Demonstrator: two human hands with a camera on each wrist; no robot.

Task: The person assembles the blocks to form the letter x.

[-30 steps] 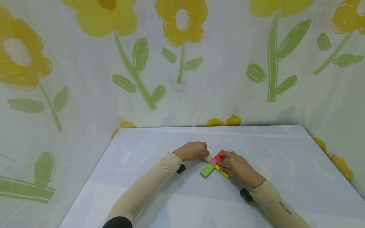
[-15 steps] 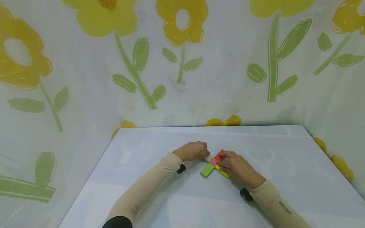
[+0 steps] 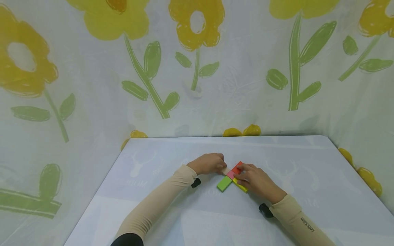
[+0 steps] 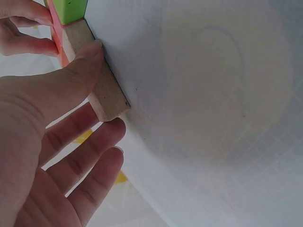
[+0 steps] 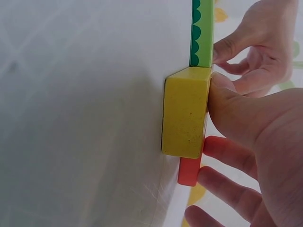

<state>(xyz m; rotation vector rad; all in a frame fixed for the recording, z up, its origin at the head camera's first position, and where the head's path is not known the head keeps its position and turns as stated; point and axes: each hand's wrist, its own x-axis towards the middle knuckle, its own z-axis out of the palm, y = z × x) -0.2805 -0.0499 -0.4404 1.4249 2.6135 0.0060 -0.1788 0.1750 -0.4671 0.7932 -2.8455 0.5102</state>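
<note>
Small coloured blocks form a cross on the table: a pink block (image 3: 230, 175) in the middle, with green (image 3: 224, 183), yellow (image 3: 240, 185), red (image 3: 237, 167) and plain wooden (image 4: 110, 94) blocks around it. My left hand (image 3: 210, 163) holds the wooden block, its thumb along one side and fingertips at the far side and end. My right hand (image 3: 258, 181) rests its thumb at the pink block beside the yellow one, while its fairly straight index finger touches the red block (image 5: 190, 171). A scalloped dark-green pattern marks the side of the green block (image 5: 202, 33).
The white table (image 3: 172, 212) carries faint printed figures. Behind and beside it hangs a pale cloth (image 3: 234, 75) printed with yellow flowers. A black wrist camera (image 3: 266, 210) sits under the right cuff and another (image 3: 195, 182) under the left.
</note>
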